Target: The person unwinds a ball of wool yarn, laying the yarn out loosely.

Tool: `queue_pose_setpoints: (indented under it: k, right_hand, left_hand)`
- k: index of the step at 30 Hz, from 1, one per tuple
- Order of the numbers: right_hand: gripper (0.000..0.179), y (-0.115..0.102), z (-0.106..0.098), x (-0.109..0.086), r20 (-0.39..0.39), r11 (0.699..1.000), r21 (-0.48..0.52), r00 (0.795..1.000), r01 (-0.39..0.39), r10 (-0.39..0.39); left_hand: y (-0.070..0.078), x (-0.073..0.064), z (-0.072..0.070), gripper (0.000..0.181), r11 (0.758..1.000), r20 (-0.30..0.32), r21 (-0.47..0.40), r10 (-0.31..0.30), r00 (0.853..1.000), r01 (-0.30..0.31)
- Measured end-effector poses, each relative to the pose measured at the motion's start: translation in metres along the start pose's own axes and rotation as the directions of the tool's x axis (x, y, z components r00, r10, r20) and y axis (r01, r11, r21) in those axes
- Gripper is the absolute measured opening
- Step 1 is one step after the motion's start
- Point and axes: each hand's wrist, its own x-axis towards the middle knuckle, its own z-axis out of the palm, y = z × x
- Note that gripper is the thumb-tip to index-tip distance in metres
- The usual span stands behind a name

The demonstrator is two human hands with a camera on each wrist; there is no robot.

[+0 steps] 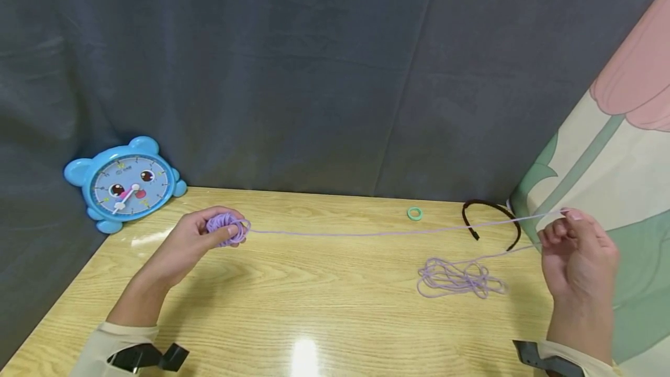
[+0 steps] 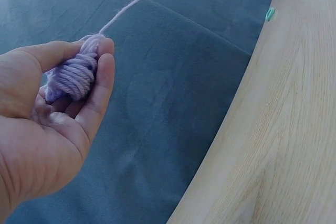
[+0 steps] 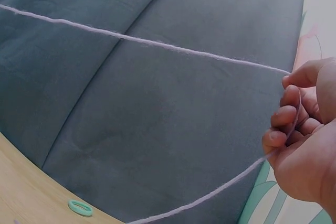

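In the head view my left hand (image 1: 201, 237) grips a small wound ball of lilac yarn (image 1: 226, 229), thumb across its front and fingers behind. The left wrist view shows the wraps of the ball (image 2: 73, 77) lying between thumb and fingers. A strand (image 1: 361, 234) runs nearly straight from the ball across to my right hand (image 1: 581, 252), whose thumb and index finger pinch it. From there the yarn passes over the curled fingers (image 3: 283, 116) and drops to a loose, looped heap of yarn (image 1: 460, 278) on the table.
A blue bear-shaped clock (image 1: 131, 185) leans against the dark curtain (image 1: 293, 74) at the left. At the back right lie a small green ring (image 1: 414, 214) and a black headband (image 1: 492, 202) on the wooden table (image 1: 324, 290). A flowered cloth (image 1: 628, 191) hangs at the right.
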Motion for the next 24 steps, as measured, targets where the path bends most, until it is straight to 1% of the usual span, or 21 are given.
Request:
queue_pose_setpoints:
  k: [4,9,13,15,17,19,21,22,24]
  right_hand:
    - [0.029,0.0,-0.002,0.001,0.001,1.0,0.002,1.0,-0.004,0.004]
    - [0.027,0.002,-0.008,0.002,0.025,0.999,-0.051,1.0,-0.003,0.005]
    - [0.022,0.005,-0.011,0.001,-0.022,0.989,-0.147,0.999,-0.03,0.027]
    - [0.02,0.01,-0.008,0.0,-0.046,0.98,-0.194,0.998,-0.041,0.033]
    - [0.019,0.018,-0.002,-0.002,-0.049,0.966,-0.253,0.998,-0.053,0.042]
    - [0.018,0.028,0.006,-0.005,-0.023,0.943,-0.325,0.998,-0.066,0.062]
    - [0.017,0.043,0.016,-0.01,0.038,0.919,-0.389,0.995,-0.066,0.088]
    - [0.018,0.052,0.021,-0.013,0.081,0.911,-0.408,0.991,-0.066,0.108]
    - [0.018,0.073,0.031,-0.021,0.156,0.898,-0.434,0.975,-0.076,0.157]
  left_hand:
    - [-0.001,0.0,0.0,0.029,1.0,0.005,0.007,0.002,1.0,-0.002]
    - [0.0,0.0,0.001,0.029,1.0,0.008,0.005,0.002,1.0,-0.002]
    - [0.001,-0.001,0.004,0.029,1.0,0.018,-0.002,0.003,1.0,-0.003]
    - [0.002,-0.001,0.005,0.03,1.0,0.024,-0.005,0.005,1.0,-0.005]
    - [0.003,-0.002,0.005,0.031,1.0,0.027,-0.008,0.009,1.0,-0.009]
    - [0.005,-0.002,0.006,0.032,1.0,0.028,-0.015,0.012,1.0,-0.012]
    - [0.006,-0.002,0.007,0.032,1.0,0.03,-0.02,0.02,0.999,-0.02]
    - [0.006,-0.002,0.007,0.032,1.0,0.028,-0.02,0.022,0.999,-0.022]
    - [0.007,-0.003,0.007,0.032,0.999,0.026,-0.021,0.028,0.999,-0.027]
